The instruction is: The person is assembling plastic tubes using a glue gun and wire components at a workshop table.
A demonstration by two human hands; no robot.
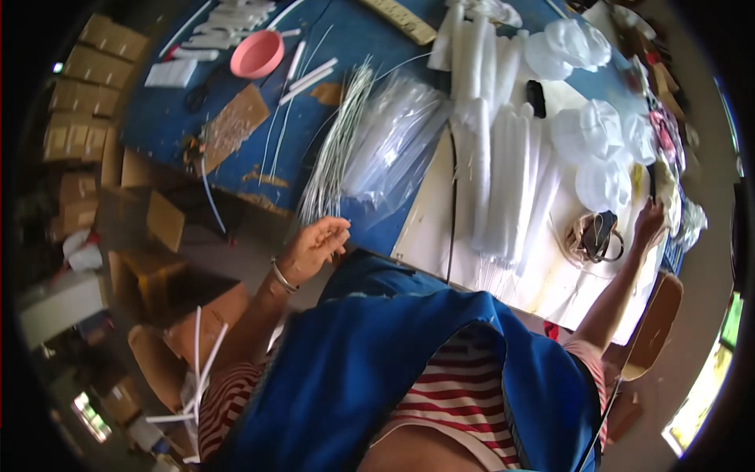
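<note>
A blue bench [169, 118] fills the upper part of the head view, its paint worn through to brown patches near the front edge, with a pale board [429, 216] laid over its right side. To the left, stacked cardboard boxes [82, 94] stand on the floor beside the bench.

The left hand [314, 245], a metal bangle [281, 277] on its wrist, is at the front edge of the bench with its fingers loosely curled; the fingertips lie at the near ends of a bundle of thin white wires [334, 149]. The wires are long, straight and pale, fanned slightly at the far end and gathered toward the hand (whether the fingers actually pinch any of them cannot be told). Just beside the bundle on its right lies a heap of clear plastic sleeves [397, 141], glossy and overlapping.

The right hand [650, 220] reaches far out to the right edge of the bench, near white foam flower shapes [602, 130] and a dark coil of cord [598, 236]; its fingers look bent, but what they touch is too small to tell.

Between the two hands lie rows of long white foam tubes [503, 173]. At the far side sits a pink bowl [258, 53]. A blue apron [377, 354] over a red-and-white striped shirt [460, 389] fills the lower frame.
</note>
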